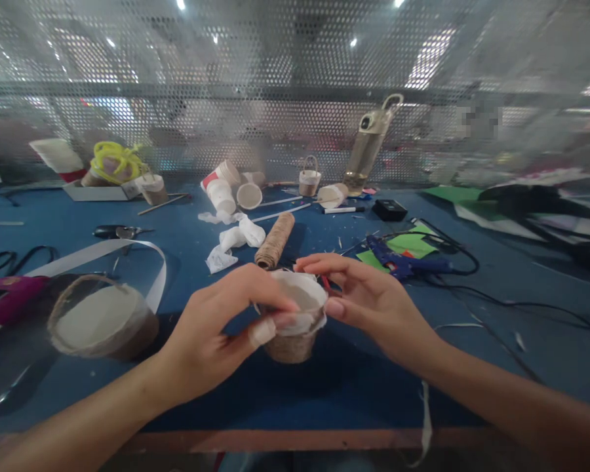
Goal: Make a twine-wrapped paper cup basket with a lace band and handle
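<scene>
A small paper cup (293,347) wrapped in brown twine, with white material around its rim, is upright near the front of the table. My left hand (226,328) pinches the near left part of the rim between thumb and fingers. On the other side, my right hand (366,295) curls around the right rim, its thumb against the cup. Behind the cup lies a roll of brown twine (276,239). A larger twine-wrapped basket (103,321) with a handle rests by my left forearm.
A blue hot glue gun (398,259) with a black cord lies on green paper to the right. Crumpled white material (236,241), several paper cups (221,195), a marker (343,210) and a clear bottle (368,147) are farther back. White ribbon (103,249) curves at left.
</scene>
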Demonstrator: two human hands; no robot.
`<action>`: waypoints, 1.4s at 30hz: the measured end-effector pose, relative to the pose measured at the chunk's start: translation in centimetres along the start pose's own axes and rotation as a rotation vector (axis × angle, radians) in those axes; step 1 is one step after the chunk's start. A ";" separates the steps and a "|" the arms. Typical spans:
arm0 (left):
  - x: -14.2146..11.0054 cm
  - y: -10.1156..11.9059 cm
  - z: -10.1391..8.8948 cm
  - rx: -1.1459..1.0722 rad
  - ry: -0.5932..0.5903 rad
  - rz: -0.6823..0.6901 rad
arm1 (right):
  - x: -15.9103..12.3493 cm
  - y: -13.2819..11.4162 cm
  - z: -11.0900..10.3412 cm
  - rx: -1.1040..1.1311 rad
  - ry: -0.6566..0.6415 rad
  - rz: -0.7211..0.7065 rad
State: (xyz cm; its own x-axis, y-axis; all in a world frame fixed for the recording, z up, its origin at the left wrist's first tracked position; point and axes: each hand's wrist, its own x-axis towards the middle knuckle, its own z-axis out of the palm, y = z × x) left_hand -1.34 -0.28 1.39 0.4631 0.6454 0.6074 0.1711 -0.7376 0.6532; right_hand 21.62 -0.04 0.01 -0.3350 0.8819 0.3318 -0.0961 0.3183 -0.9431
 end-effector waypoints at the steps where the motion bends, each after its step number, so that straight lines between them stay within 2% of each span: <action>1: -0.1 0.0 -0.1 0.059 -0.024 0.110 | -0.1 -0.1 0.1 0.023 -0.030 0.012; 4: -0.2 -0.1 -0.3 0.247 -0.121 0.373 | -0.2 -0.3 0.2 0.033 -0.089 0.054; 8: -0.3 0.0 -0.3 0.423 -0.253 0.578 | -0.2 -0.4 0.3 -0.068 -0.040 0.054; 13: -0.1 0.3 0.0 0.417 -0.277 0.621 | -0.2 -0.1 0.1 -0.172 -0.028 0.073; 19: -0.2 0.0 0.2 0.397 -0.346 0.619 | -0.4 0.4 0.0 -0.326 -0.035 -0.002; 22: -0.3 -0.3 0.5 0.415 -0.260 0.550 | -0.3 0.5 0.1 -0.368 -0.022 -0.012; 24: -0.3 -0.5 0.8 0.436 -0.159 0.440 | -0.3 0.6 0.2 -0.377 -0.016 -0.029; 26: -0.3 -0.6 1.0 0.442 -0.108 0.305 | -0.3 0.6 0.3 -0.390 -0.003 -0.050; 29: -0.3 -0.7 1.2 0.414 -0.153 0.100 | -0.4 0.6 0.5 -0.427 0.024 -0.057; 31: -0.3 -0.7 1.2 0.404 -0.201 0.015 | -0.5 0.7 0.5 -0.447 0.030 -0.046; 42: -0.5 -0.7 1.5 0.369 -0.308 -0.043 | -0.6 0.8 0.8 -0.433 0.051 -0.024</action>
State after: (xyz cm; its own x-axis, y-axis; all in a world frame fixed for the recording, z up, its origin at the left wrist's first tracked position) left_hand -0.36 -0.35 -0.04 0.6753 0.6294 0.3845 0.4674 -0.7684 0.4370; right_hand 21.03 -0.61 -0.96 -0.2894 0.8852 0.3642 0.3024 0.4455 -0.8427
